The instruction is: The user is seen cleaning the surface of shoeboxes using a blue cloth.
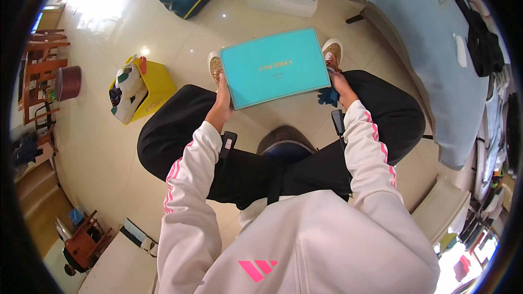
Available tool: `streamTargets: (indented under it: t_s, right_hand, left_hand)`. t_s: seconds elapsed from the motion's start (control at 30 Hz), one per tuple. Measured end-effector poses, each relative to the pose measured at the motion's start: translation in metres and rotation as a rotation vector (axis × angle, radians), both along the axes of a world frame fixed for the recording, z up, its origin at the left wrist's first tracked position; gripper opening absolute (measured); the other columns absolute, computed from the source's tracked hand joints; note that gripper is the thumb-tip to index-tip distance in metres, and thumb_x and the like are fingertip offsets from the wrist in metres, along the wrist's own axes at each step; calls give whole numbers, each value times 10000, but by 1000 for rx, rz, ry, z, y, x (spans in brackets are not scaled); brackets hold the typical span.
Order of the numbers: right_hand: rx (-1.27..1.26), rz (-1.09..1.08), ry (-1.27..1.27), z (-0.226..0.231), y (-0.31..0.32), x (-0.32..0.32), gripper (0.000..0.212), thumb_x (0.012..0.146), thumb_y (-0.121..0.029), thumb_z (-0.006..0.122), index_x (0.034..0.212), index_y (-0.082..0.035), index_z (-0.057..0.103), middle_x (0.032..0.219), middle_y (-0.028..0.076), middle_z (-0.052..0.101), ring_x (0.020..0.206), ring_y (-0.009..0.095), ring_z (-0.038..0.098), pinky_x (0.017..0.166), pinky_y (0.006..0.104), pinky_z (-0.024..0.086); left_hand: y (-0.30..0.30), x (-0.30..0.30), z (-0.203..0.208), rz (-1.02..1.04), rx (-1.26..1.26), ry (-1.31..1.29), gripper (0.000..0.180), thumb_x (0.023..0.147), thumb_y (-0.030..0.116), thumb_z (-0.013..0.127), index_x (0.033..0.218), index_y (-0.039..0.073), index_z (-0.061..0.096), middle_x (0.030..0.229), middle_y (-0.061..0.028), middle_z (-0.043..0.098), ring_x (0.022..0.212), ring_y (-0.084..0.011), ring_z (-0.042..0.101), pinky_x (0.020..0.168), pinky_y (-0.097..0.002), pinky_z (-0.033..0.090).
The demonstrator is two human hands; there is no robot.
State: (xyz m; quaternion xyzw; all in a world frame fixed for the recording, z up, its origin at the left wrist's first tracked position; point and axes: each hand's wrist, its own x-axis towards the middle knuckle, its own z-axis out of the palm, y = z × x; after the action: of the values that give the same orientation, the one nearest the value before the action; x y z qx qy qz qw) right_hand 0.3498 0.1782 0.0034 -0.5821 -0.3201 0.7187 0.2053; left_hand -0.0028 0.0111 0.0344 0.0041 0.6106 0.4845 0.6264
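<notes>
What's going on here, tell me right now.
A person in a white top holds a turquoise box above the floor, the left hand at its left end, the right hand at its right. Its broad turquoise face is toward the camera. Off to the left, a yellow bin with white shoes in it is on the floor.

1. Left hand [222,98] grips, fingers mostly hidden, wrist bare.
2. Right hand [344,89] grips too, well apart from the left, fingers partly hidden.
3. Left arm [190,171] and right arm [368,149] reach forward, sleeved.
</notes>
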Motion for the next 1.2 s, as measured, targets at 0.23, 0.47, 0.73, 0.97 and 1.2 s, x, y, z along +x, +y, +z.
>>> streamTargets:
  t_s: [0.23,0.47,0.73,0.97,1.2]
  right_hand:
    - [-74,78,-97,21,-7,-14,358,1050,-302,614,1294,-50,686,874,128,693,587,261,667,453,445,567]
    - [124,44,-166,-11,1,4,381,1034,-311,649,1315,-56,684,970,158,731,802,303,717,705,455,583]
    - [672,-282,-563,72,25,-12,551,993,-392,709,1382,-28,566,1249,240,694,1138,386,680,996,436,510]
    - [1361,473,-607,91,-15,-97,492,962,-219,701,1430,-112,594,1461,158,581,1324,382,538,1105,484,429]
    - [1419,624,-776,89,-23,-105,495,944,-91,669,1434,-155,645,1513,127,554,1376,355,483,1117,530,390]
  left_hand:
    - [-2,-8,-6,4,19,73,814,1087,688,326,1644,94,329,1631,-137,449,1440,-305,508,1163,-485,461]
    - [10,-9,-17,31,19,78,796,1094,663,341,1634,77,345,1623,-136,460,1435,-299,515,1166,-478,461]
    - [3,-22,15,-99,-65,270,699,1116,621,314,1549,97,478,1378,-118,607,1146,-226,589,947,-415,486]
    - [12,-19,31,-190,9,338,682,1109,557,424,1640,133,366,1551,-130,503,1399,-274,498,1064,-455,472]
    - [3,-30,22,-266,186,582,550,1121,165,496,1640,80,333,1549,-211,515,1412,-340,511,1158,-398,403]
